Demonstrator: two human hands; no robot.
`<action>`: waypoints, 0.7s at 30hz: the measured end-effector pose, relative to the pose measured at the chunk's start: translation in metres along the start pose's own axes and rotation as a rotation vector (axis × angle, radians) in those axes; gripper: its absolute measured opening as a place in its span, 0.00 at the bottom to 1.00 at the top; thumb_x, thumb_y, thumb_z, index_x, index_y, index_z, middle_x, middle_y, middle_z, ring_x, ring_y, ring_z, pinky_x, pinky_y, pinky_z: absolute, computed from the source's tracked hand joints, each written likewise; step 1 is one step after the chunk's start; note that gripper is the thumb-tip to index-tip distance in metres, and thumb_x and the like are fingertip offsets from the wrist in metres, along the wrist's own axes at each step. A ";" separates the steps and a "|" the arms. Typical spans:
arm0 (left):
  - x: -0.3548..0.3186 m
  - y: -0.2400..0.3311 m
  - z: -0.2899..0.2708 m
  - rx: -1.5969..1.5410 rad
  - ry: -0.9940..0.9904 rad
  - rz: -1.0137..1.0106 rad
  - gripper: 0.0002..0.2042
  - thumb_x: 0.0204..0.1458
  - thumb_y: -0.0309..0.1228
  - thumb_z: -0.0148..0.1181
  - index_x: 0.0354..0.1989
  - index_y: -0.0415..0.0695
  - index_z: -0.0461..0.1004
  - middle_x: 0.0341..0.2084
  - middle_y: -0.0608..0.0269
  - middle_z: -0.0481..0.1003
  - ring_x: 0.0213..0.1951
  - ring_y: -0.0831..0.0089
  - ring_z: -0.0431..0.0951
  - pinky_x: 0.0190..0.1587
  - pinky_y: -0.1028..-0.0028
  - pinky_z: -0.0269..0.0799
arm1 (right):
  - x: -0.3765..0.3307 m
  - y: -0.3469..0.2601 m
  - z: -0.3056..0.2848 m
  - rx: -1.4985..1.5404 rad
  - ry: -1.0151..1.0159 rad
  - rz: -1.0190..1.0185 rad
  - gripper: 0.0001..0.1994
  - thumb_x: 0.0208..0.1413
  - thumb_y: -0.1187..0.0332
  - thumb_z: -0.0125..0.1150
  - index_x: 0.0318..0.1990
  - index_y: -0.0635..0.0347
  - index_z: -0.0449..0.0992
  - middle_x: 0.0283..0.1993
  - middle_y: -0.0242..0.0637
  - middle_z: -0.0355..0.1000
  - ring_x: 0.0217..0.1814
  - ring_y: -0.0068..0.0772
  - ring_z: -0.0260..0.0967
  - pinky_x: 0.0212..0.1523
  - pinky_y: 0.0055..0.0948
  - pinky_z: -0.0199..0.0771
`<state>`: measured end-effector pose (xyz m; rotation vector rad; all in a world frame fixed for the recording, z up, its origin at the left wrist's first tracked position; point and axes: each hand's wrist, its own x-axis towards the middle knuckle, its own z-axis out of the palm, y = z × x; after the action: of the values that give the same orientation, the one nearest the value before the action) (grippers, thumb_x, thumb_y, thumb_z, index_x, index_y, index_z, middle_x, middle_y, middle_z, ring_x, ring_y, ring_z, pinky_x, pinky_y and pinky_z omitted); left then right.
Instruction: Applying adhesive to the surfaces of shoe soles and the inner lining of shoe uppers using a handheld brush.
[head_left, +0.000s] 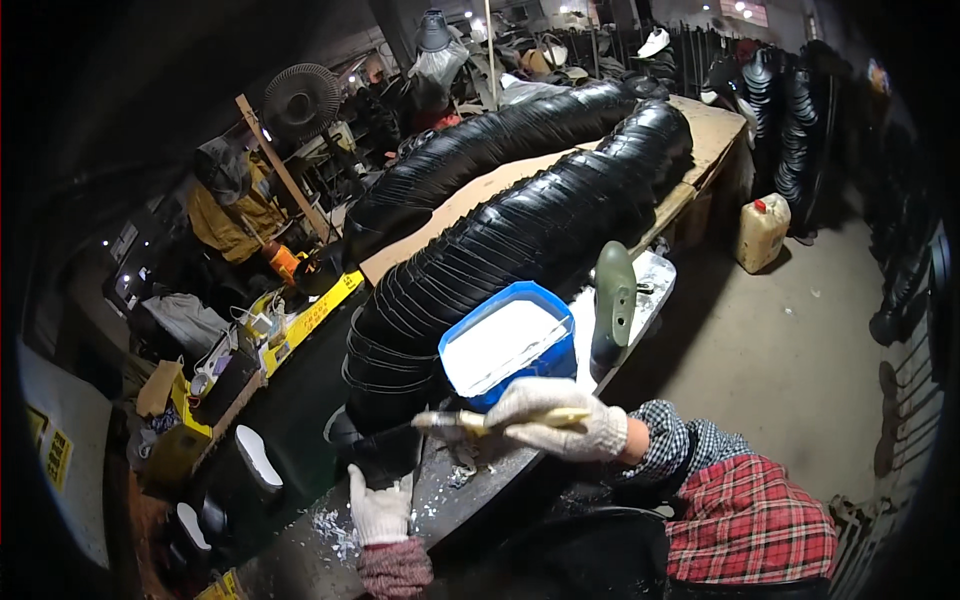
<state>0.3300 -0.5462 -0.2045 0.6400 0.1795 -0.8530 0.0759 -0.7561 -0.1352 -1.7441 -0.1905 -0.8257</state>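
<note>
My right hand [555, 415], in a white knit glove, is closed around the handle of a flat paintbrush [455, 422]. The brush points left, its bristles just above a black shiny piece [385, 455] at the near end of a long stack. My left hand [380, 508], gloved too, grips this piece's lower edge, with some fingers hidden. The long row of nested black pieces [500, 220] curves away over the table. Right of its near end stands a blue tub [510, 345] holding white liquid. A dark green boot-shaped form [615, 295] rises beside the tub.
A second black row [480, 135] lies behind the first on a cardboard-topped table [715, 130]. White-soled items [258, 458] lie at left, near a yellow box [180, 430]. A fan [300, 102] stands at the back. A pale jerrycan [763, 235] with a red cap sits on the floor.
</note>
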 end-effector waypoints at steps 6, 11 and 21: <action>-0.084 0.030 0.057 0.636 -0.100 0.918 0.07 0.63 0.26 0.47 0.43 0.35 0.70 0.32 0.66 0.71 0.36 0.81 0.70 0.40 0.78 0.70 | 0.034 -0.023 -0.061 -0.412 0.312 -0.023 0.12 0.58 0.65 0.64 0.45 0.64 0.77 0.36 0.39 0.78 0.37 0.25 0.77 0.39 0.25 0.77; -0.147 0.088 0.022 2.319 -0.214 0.905 0.14 0.55 0.40 0.62 0.44 0.43 0.79 0.41 0.47 0.78 0.45 0.53 0.78 0.52 0.62 0.71 | 0.053 0.020 -0.072 -0.790 0.251 0.085 0.12 0.55 0.55 0.64 0.31 0.53 0.77 0.27 0.41 0.76 0.27 0.42 0.75 0.30 0.33 0.75; -0.131 0.077 -0.022 2.295 0.169 0.818 0.37 0.38 0.36 0.71 0.61 0.42 0.64 0.58 0.47 0.67 0.57 0.52 0.68 0.61 0.59 0.63 | 0.002 -0.003 -0.052 -0.973 0.261 -0.142 0.03 0.52 0.66 0.66 0.31 0.53 0.79 0.27 0.38 0.77 0.28 0.39 0.76 0.32 0.32 0.76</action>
<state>0.3041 -0.4108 -0.1355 2.6314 -1.0630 0.2162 0.0533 -0.8016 -0.1259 -2.4971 0.3272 -1.3776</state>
